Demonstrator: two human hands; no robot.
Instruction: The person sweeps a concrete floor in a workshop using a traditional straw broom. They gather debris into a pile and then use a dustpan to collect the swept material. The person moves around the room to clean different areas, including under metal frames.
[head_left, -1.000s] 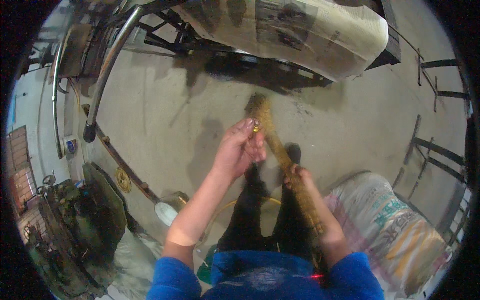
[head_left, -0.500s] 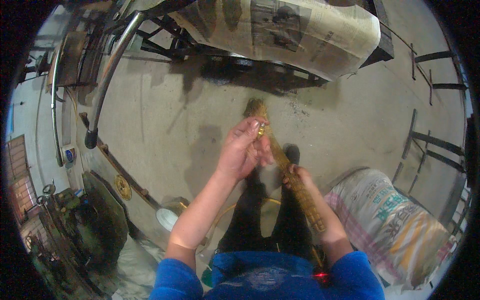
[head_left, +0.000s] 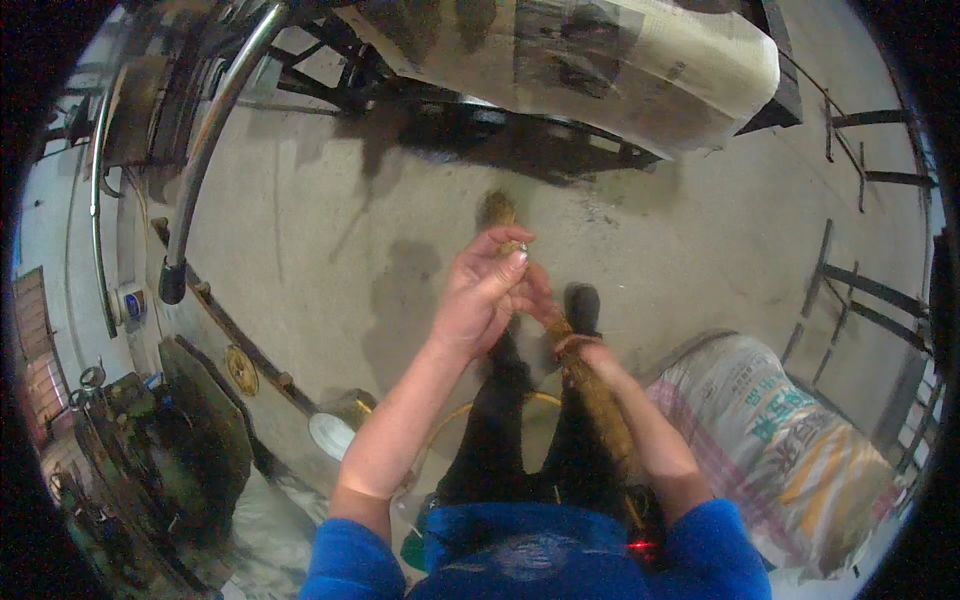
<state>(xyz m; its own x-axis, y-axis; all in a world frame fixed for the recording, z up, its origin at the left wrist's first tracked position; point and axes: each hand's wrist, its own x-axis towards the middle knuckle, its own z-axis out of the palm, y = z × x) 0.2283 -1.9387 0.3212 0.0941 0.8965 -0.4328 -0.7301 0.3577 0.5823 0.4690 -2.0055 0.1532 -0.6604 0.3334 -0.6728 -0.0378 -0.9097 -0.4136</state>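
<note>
My left hand (head_left: 485, 295) is raised in the middle, thumb and forefinger pinched on a small shiny metal piece (head_left: 522, 247). Only its silvery tip shows now; a moment ago it looked brass-coloured, and its kind is unclear. The other left fingers curl loosely below. My right hand (head_left: 588, 355) wraps around a long brown straw-like bundle (head_left: 604, 410), banded along its length. It slants from beside my right forearm up behind my left hand, which hides part of it. Its frayed dark far end (head_left: 497, 207) points toward the machine.
Ahead stands a dark metal frame topped with a newspaper sheet (head_left: 640, 70). A bent metal lever (head_left: 215, 140) reaches in at the left. Below it are a green machine (head_left: 190, 440) and a white bowl (head_left: 330, 436). A stuffed woven sack (head_left: 770, 440) lies at the right.
My left hand has turned slightly, covering most of the small metal piece. My right hand and the bundle have shifted a little to the left. The head view has moved slightly.
</note>
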